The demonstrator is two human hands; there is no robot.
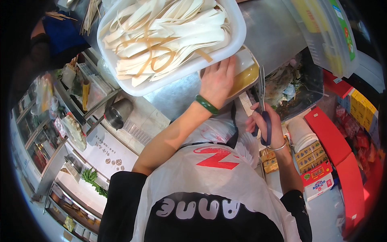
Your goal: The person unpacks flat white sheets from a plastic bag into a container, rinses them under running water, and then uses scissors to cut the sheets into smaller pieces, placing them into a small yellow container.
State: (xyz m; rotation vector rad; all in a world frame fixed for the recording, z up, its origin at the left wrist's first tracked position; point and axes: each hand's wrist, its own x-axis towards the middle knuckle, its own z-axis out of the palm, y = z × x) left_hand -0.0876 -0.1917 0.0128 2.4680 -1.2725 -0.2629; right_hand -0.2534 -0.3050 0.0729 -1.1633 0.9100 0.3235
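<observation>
My right hand [269, 122] grips the dark-blue handles of a pair of scissors [262, 90], whose long metal blades point away from me. My left hand [219, 75], with a green bangle at the wrist, reaches over the near edge of a yellow-lined container [246, 77]. Its fingertips are partly hidden near the rim of a white plastic tub [133, 90], so I cannot tell whether they hold anything. Long, flat, pale food strips [193, 30] fill that tub, with several thin tan strips [154, 57] on top. A flat white piece [243, 60] shows in the yellow-lined container.
A metal worktop [272, 27] lies beyond, with translucent plastic boxes [320, 36] at right. Below it stands a black-lined bin [290, 90] with scraps. Red boxes [328, 133] and packaged goods sit lower right. Shelves and a metal pot [119, 112] are left; another person's sleeve [40, 45] shows upper left.
</observation>
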